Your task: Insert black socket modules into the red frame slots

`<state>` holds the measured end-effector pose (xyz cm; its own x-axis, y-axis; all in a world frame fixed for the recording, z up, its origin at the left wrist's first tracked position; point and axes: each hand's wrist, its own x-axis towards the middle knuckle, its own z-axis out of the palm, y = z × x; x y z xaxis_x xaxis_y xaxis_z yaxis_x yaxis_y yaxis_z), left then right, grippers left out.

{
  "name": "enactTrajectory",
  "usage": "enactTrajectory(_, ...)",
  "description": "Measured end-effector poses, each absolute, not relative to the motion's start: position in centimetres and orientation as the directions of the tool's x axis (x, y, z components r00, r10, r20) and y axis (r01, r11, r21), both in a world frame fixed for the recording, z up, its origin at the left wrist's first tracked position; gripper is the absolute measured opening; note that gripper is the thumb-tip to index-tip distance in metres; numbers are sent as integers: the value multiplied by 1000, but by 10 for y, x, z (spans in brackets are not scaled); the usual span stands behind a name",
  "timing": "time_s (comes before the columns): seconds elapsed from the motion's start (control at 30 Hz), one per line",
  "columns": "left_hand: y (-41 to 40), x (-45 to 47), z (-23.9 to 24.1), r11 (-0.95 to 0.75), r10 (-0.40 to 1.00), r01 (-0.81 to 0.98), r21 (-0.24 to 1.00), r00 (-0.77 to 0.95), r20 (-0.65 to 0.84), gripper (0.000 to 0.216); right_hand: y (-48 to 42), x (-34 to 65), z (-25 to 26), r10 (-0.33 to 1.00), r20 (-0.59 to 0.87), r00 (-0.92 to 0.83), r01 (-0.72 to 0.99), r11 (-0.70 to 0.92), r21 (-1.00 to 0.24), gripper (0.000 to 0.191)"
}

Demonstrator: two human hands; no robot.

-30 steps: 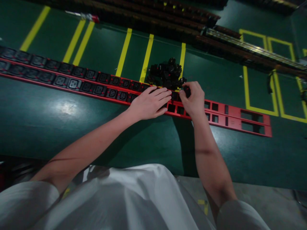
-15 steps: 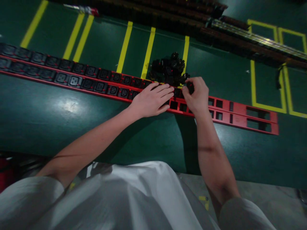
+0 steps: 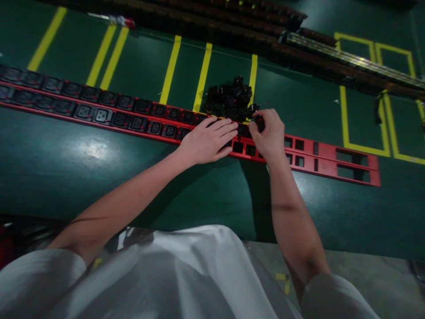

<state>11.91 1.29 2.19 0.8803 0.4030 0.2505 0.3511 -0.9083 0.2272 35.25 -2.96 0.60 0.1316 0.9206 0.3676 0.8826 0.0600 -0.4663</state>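
Two long red strips (image 3: pixel 327 157) lie side by side across the green table, fitted with black sockets (image 3: pixel 101 116) on the left and showing bare square cut-outs on the right. My left hand (image 3: pixel 207 141) lies flat on the strips with fingers stretched out, right where the sockets end. My right hand (image 3: pixel 269 135) is closed on a small black socket (image 3: pixel 259 122), held at the far strip just past the last fitted one. A heap of loose black sockets (image 3: pixel 230 99) sits right behind both hands.
Yellow tape lines (image 3: pixel 203 73) mark the green table (image 3: pixel 99 177). Long dark rails (image 3: pixel 332 48) lie along the far edge. A small dark part (image 3: pixel 378 110) rests at the far right. The table's near edge runs just above my white shirt.
Both hands stay in place on the strips; my right hand's fingers have shifted slightly on the socket. The view has drifted a little.
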Motion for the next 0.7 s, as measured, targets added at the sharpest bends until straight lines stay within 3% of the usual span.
enactTrajectory(0.7,13,119,22,-898,416,357,258,879,233,52,-29,354,4,923,364,126,888,59,-456,16)
